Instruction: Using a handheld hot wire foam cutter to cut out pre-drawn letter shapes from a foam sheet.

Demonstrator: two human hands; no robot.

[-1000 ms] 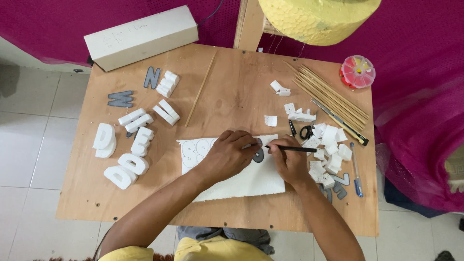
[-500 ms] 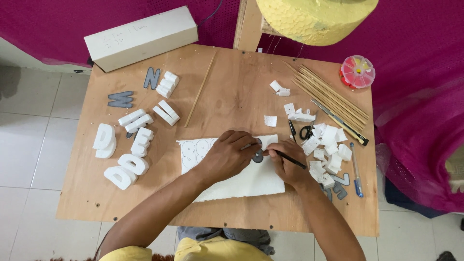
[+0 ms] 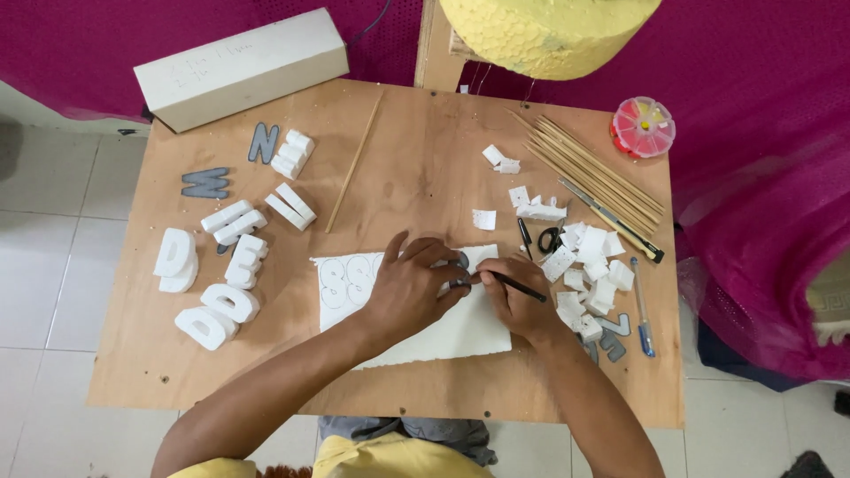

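A white foam sheet (image 3: 460,332) with traced letter outlines lies on the wooden table (image 3: 398,159). My left hand (image 3: 409,288) presses flat on the sheet, its fingers holding down a small grey letter template (image 3: 459,261). My right hand (image 3: 513,296) grips a black pen (image 3: 518,287) with the tip at the template's edge. The template is mostly hidden under my fingers.
White foam letters (image 3: 217,274) and grey templates (image 3: 205,183) lie at the left. A white foam block (image 3: 241,66) sits at the back left. Bamboo sticks (image 3: 589,173), scissors (image 3: 549,237), foam scraps (image 3: 589,265), a blue pen (image 3: 641,305) and a pink round box (image 3: 643,127) fill the right.
The pen in my right hand has tilted and its tip has come in closer to the template. My left hand stays pressed on the sheet.
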